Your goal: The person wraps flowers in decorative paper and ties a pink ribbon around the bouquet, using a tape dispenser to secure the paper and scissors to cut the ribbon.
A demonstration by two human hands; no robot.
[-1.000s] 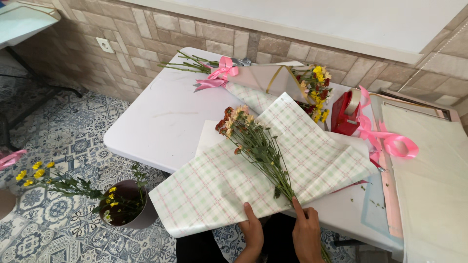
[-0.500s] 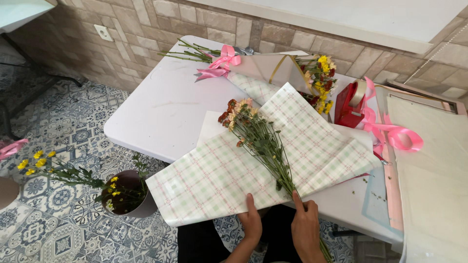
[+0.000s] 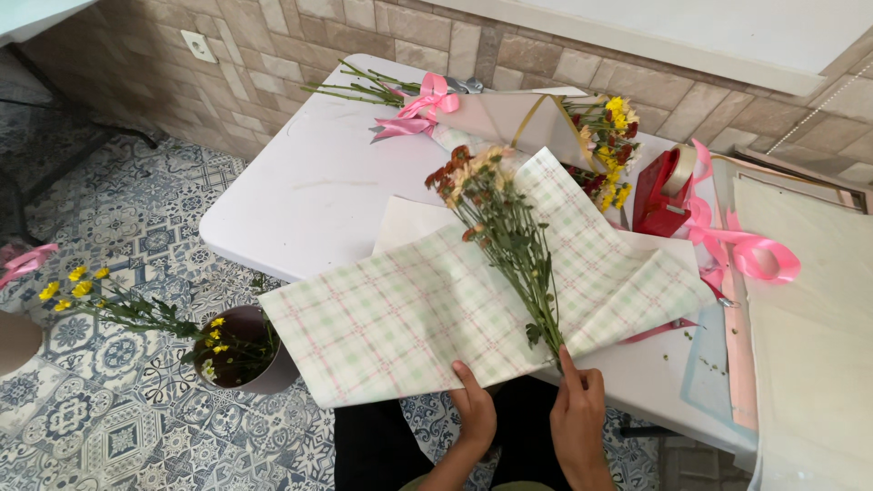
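A large sheet of pale green-and-pink checked wrapping paper (image 3: pixel 418 318) is spread over the near edge of the white desk (image 3: pixel 309 195), with its front corner overhanging the edge. A small bunch of rust-red and cream chrysanthemums on long green stems (image 3: pixel 505 232) is laid diagonally on the sheet, heads toward the wall, stem ends toward the person.

Left hand (image 3: pixel 475 411): laid flat on the near edge of the paper, fingers extended and close together, nothing gripped. Right hand (image 3: pixel 578 420): placed at the stem ends, index finger stretched up against the stems; the rest of the fingers are loosely curled. Whether the stems are pinched cannot be told from this view. The two hands are set just beside each other.

A plain white sheet (image 3: pixel 400 227) is seen under the checked paper. At the far side of the desk a finished beige-wrapped bouquet with yellow and red flowers (image 3: pixel 546 123) is laid, tied with a pink satin bow (image 3: pixel 418 109). A red tape dispenser (image 3: pixel 664 195) is stood to the right of the checked paper, with a loose pink ribbon (image 3: pixel 746 250) beside it. Stacked cream sheets (image 3: pixel 809 318) are piled at the right edge.

On the patterned tile floor (image 3: pixel 109 182), left of the desk, a dark round pot of yellow flowers (image 3: pixel 241 350) is stood.
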